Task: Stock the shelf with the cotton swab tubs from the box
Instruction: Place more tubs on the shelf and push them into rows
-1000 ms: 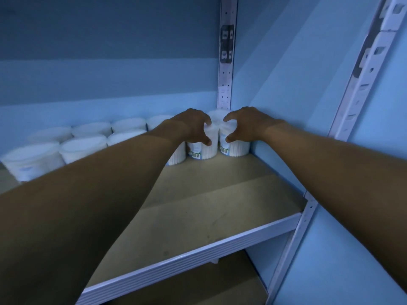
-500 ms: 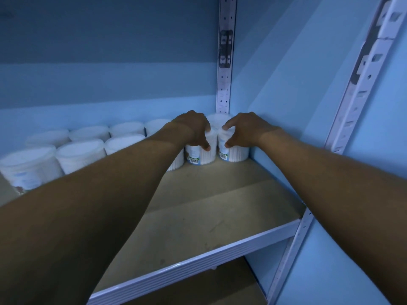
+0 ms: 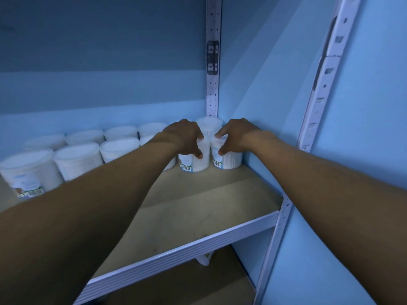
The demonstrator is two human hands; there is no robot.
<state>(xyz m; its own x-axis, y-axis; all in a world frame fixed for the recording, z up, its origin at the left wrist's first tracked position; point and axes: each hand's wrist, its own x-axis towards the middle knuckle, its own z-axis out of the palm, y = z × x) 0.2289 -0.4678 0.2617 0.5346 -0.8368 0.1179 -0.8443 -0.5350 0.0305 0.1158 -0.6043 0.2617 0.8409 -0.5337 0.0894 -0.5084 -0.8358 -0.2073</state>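
Shelf [image 3: 198, 208] carrying two rows of upright tubs, front row ending at the right wall; bare board in front. Left hand [image 3: 184, 137] clamped over one tub [image 3: 193, 162], right hand [image 3: 236, 135] over its neighbour [image 3: 228, 160]; both tubs upright, directly under curled fingers, seemingly seated; likely release and withdrawal toward the body next.

A pale blue wall [image 3: 99, 95] runs behind the unit, with a darker band across its upper part. A second blue wall [image 3: 363, 150] closes the right side. A white slotted rear upright [image 3: 213, 25] stands in the corner and carries a dark bracket [image 3: 213, 57]. A white slotted front upright [image 3: 326, 80] rises at the right, tilted in this view. A lower board [image 3: 187, 282] lies beneath, dim.
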